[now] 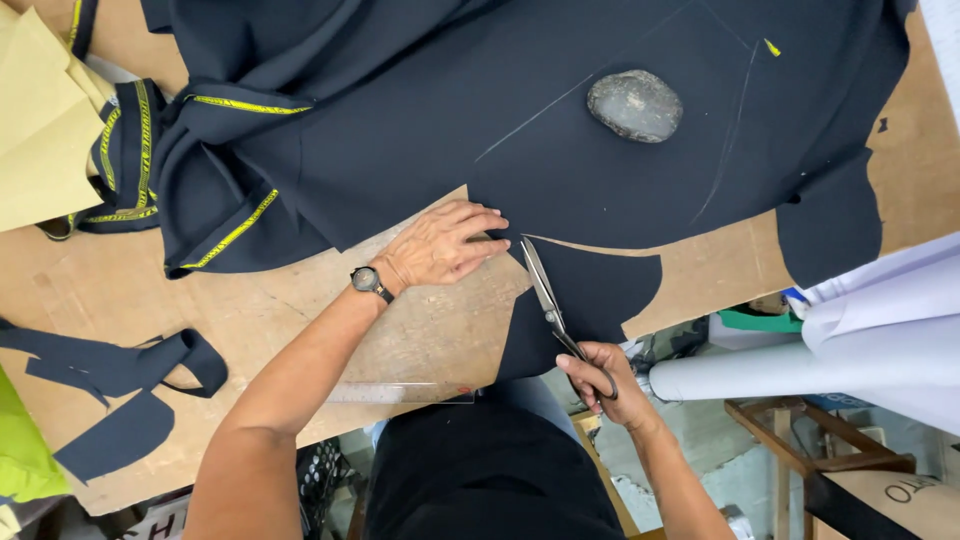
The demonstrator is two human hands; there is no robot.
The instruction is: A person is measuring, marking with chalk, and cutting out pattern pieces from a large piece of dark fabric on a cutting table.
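A large sheet of dark cloth (560,150) is spread over a brown table (120,290), filling the upper half of the frame; chalk lines are marked across it. It is weighed down by a grey stone (635,105) at upper centre, apparently so it is kept from sliding. Yellow-edged folds are bunched at upper left, and dark offcuts (120,385) are left at lower left. At centre, the left hand (440,245) is pressed flat, fingers spread, steadying the cloth beside the cut. Scissors (550,305) are gripped by the right hand (605,375), closed through the handles, blades pointed into the cloth's edge.
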